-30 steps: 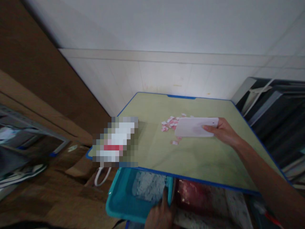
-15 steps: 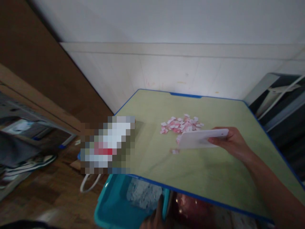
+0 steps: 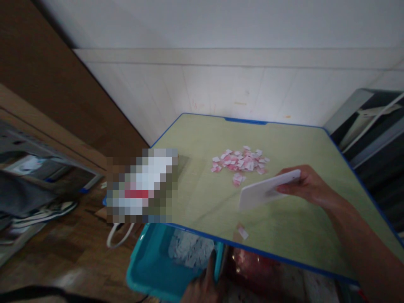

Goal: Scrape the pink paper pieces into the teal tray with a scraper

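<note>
My right hand grips one end of a white flat scraper, which is tilted over the table. Beyond its far end lies a loose pile of small pink and white pieces, with a small clump just in front. A single loose piece rests close to the table's front edge. Below that edge, my left hand holds the right side of a teal basin, a finger lying over its rim. Many small whitish pieces cover part of the basin's bottom.
The green table with a blue edge stands against a white wall. A blurred-out white and red item is at its left. Under the table sits a shiny reddish thing. A person's shoe shows at far left.
My right hand has drawn the scraper slightly nearer and turned it. One loose piece has slid from beside the pile towards the front edge. My left hand stays at the basin.
</note>
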`<state>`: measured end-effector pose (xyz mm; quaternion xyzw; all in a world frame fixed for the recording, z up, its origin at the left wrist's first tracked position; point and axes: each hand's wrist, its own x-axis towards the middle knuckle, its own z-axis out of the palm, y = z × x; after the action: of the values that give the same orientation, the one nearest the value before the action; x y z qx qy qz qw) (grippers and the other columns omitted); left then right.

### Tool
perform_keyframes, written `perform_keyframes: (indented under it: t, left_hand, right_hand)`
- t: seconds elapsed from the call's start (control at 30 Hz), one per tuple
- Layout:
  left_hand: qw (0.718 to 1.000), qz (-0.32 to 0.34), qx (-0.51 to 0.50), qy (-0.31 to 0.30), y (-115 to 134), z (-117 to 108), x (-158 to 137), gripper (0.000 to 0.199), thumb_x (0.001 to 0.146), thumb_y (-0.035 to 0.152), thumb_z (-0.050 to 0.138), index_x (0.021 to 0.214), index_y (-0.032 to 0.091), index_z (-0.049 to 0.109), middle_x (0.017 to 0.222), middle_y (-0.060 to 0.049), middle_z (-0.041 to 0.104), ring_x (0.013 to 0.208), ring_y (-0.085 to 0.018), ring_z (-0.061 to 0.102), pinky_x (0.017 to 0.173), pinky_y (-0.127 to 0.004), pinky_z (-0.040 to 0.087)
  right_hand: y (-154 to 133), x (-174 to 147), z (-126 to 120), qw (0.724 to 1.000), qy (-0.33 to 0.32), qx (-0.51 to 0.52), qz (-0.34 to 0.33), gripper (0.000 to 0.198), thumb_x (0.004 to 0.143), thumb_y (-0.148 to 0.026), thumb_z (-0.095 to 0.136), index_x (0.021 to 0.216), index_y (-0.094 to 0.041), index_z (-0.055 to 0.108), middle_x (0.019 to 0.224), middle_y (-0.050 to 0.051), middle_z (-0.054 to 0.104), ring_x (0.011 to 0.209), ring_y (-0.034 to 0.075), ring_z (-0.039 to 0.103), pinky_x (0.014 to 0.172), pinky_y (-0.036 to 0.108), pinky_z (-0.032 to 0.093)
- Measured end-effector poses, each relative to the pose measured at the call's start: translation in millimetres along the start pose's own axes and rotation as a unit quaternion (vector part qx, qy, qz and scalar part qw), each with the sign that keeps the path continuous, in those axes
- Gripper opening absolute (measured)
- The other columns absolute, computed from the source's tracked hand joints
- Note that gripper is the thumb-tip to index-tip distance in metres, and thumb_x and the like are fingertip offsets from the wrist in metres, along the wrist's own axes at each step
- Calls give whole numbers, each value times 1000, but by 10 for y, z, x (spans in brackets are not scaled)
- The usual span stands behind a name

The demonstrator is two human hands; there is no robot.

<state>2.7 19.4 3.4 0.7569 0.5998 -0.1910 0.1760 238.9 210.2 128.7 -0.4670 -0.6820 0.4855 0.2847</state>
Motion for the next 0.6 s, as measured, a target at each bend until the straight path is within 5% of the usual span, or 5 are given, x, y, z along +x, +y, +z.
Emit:
perform_keyframes:
  t: [0.2,0.37,0.6]
  left_hand:
    - [1000,10,-1,12,6,-93,-26,54,67,-4,29,94,32,59,118,-9,53,74,-21,62,60,-35,52]
    - [1000,13,-11,13,-2,-122,-39,56,65,-6,28,93,31,59,115,-8,55,73,-21,62,60,-35,52]
    - [1000,22,-6,20,-9,-64,-37,62,67,-5,29,108,37,51,114,-11,55,72,-22,62,59,-36,52]
  right_hand:
    - [14,-15,83,997,-74,-20,9,13,58,-28,67,64,-17,65,51,-2,58,45,10,51,41,19,39]
    - [-23,2,111,999,35,-25,-11,13,59,-30,66,62,-18,64,51,-3,57,44,9,50,41,19,39]
    - [-21,-4,28,999,48,-15,-8,16,56,-32,68,66,-19,65,52,-2,59,44,10,51,41,20,40]
